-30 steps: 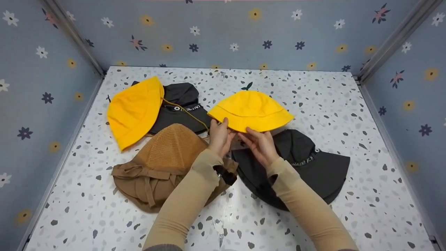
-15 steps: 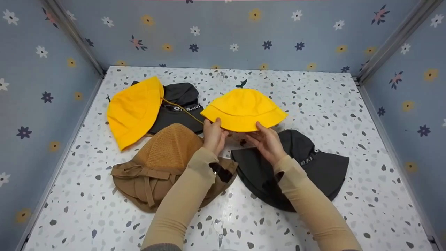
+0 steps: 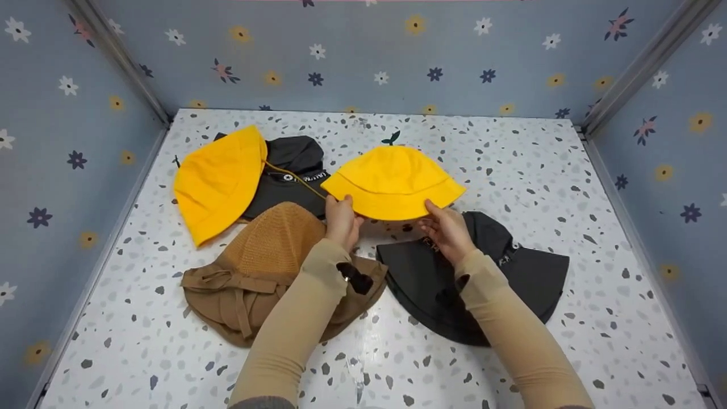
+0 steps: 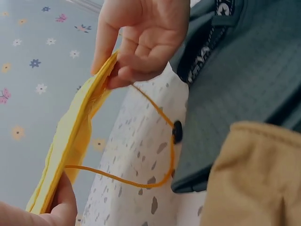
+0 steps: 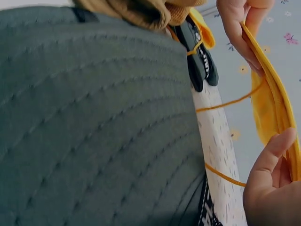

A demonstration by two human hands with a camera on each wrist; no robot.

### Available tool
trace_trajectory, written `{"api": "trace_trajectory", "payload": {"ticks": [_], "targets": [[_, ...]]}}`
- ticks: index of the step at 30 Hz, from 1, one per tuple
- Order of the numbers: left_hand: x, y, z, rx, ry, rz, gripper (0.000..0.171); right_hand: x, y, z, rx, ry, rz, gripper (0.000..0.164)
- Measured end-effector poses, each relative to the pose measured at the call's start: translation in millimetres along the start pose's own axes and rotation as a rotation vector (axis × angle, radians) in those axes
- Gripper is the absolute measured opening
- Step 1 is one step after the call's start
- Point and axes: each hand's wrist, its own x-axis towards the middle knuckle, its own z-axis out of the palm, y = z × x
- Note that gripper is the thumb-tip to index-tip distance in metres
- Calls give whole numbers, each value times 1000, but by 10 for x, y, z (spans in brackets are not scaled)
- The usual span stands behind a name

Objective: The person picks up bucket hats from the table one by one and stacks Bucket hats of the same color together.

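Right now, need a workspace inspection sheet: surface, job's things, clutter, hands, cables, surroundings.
Surface: white speckled tabletop, flat.
Job's things: yellow bucket hat held up off the table by its brim; its yellow chin cord hangs in a loop with a dark toggle.
Clutter: second yellow hat lying over a dark grey hat at far left; tan knit hat at near left; another dark grey hat at near right.
Hands: left hand pinches the brim's left side; right hand pinches its right side.
Cables: nothing seen.
Surroundings: blue floral walls on three sides, metal corner strips.
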Motion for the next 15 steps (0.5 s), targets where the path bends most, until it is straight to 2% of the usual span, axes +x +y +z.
{"api": "trace_trajectory", "payload": {"ticks": [7, 10, 15], "targets": [[44, -21, -48, 89, 5, -19, 63, 62, 45, -24, -130, 31, -6, 21], [67, -27, -61, 108, 10, -25, 65, 79, 61, -17, -133, 32, -7, 22], [100, -38, -86, 209, 22, -32, 64, 98, 91, -13, -118, 40, 11, 30]]}}
